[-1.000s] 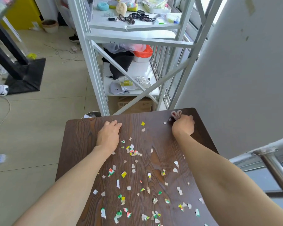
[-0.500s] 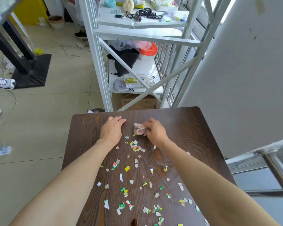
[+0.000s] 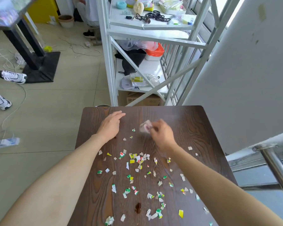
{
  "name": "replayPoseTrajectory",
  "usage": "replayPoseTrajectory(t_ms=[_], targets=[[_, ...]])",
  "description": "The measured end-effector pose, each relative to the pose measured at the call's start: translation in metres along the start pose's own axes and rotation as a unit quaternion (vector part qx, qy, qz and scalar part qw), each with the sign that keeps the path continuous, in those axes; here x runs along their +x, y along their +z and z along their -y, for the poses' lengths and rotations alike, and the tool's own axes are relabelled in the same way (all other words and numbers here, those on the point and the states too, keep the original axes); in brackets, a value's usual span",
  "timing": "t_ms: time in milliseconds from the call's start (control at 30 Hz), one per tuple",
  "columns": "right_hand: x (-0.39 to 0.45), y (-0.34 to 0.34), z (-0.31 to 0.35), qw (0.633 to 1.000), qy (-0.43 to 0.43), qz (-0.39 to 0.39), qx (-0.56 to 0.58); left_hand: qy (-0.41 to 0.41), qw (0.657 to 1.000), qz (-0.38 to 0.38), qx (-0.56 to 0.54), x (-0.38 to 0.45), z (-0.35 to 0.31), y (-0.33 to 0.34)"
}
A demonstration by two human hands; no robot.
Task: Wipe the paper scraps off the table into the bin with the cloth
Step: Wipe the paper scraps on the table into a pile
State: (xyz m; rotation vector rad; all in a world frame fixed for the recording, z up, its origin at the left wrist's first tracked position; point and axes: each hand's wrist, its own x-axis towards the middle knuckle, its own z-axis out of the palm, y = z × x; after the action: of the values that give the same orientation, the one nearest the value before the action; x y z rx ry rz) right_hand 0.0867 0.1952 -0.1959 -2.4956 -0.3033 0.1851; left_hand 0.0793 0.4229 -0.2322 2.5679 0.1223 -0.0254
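Observation:
Several paper scraps [image 3: 138,159] in white, yellow, green and red lie scattered over the dark wooden table [image 3: 194,128], mostly in its middle and near part. My right hand [image 3: 162,135] is closed on a small crumpled pinkish cloth [image 3: 145,126], blurred with motion, above the far middle of the table. My left hand [image 3: 110,125] rests flat on the far left of the tabletop, fingers together, holding nothing. Just behind the table's far left edge, the rim of the bin [image 3: 103,105] peeks out.
A white metal shelf rack [image 3: 108,66] full of items stands right behind the table. A white wall panel [image 3: 243,70] runs along the right, with a steel rail [image 3: 276,167] below it. On the floor at left are cables, a power strip [image 3: 6,142] and another person's shoes [image 3: 13,77].
My right hand carried the cloth from the far right corner leftward toward the table's middle, then swept scraps toward me. Scraps near the far middle now lie bunched closer. The left hand stayed put.

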Motion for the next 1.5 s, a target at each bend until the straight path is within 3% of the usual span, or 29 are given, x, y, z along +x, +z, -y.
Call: replayPoseTrajectory(t_ms=[100,233,433,567,667,733,933,1100,1267,1500], targets=[[0.027,0.005,-0.005,0.994,0.093,-0.065,-0.005,-0.046,0.996,-0.080,0.020,-0.017,0.022,-0.012],[0.043,0.039,0.003,0.989,0.139,-0.045,-0.010,-0.133,0.983,-0.108,0.063,-0.035,0.049,-0.022],[0.025,0.063,0.016,0.995,0.009,-0.013,-0.094,-0.142,0.980,-0.112,0.083,-0.046,0.059,-0.017],[-0.010,0.075,0.026,0.992,-0.105,0.028,-0.068,-0.134,0.981,-0.106,0.089,-0.050,0.058,-0.015],[-0.033,0.078,0.032,0.976,-0.186,0.102,-0.058,-0.119,0.984,-0.095,0.088,-0.052,0.059,-0.018],[-0.035,0.072,0.035,0.970,-0.198,0.137,-0.032,-0.107,0.988,-0.082,0.071,-0.054,0.063,-0.022],[0.019,0.058,0.055,0.998,-0.035,-0.042,-0.022,-0.075,0.990,-0.115,0.016,-0.076,0.073,-0.021],[0.054,0.095,0.078,0.997,0.063,-0.024,-0.045,-0.065,0.990,-0.121,0.009,-0.089,0.076,-0.012],[0.036,0.120,0.083,0.996,-0.052,0.034,-0.061,-0.060,0.992,-0.115,-0.009,-0.090,0.081,-0.015],[-0.011,0.120,0.078,0.969,-0.213,0.119,-0.046,-0.058,0.993,-0.105,-0.017,-0.090,0.081,-0.017]])
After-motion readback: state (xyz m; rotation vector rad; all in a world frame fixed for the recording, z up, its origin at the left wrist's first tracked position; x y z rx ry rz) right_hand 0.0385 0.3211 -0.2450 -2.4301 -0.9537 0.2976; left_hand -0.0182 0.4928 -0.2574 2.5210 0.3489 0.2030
